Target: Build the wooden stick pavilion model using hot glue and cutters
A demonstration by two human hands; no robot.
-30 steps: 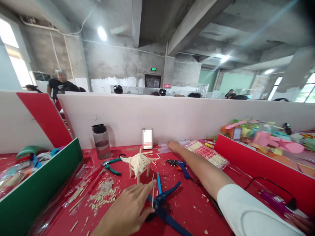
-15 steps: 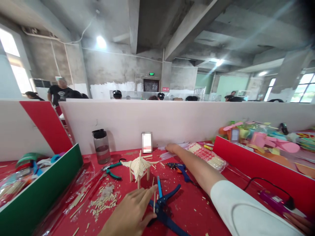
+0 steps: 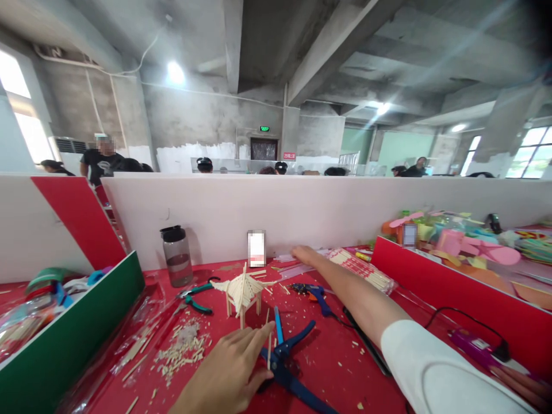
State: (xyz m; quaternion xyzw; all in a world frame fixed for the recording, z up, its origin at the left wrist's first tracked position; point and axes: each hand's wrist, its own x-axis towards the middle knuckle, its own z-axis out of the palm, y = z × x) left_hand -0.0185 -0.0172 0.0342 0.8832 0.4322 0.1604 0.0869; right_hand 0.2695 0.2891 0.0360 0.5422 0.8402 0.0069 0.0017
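Left hand (image 3: 228,365) at bottom centre, thumb and fingers pinching a thin stick (image 3: 269,352), little stick pavilion (image 3: 244,292) standing mid-frame just beyond, right hand (image 3: 304,255) well apart, out by the translucent strips (image 3: 296,269) right of centre, its grip impossible to tell

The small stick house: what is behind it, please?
Behind the stick house, a phone stands upright before the white board, with loose sticks lying nearby. Its roof hides part of the table there.

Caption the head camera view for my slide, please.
Left hand holds a thin stick near a pavilion-like stick model; right hand at the red table's far side.
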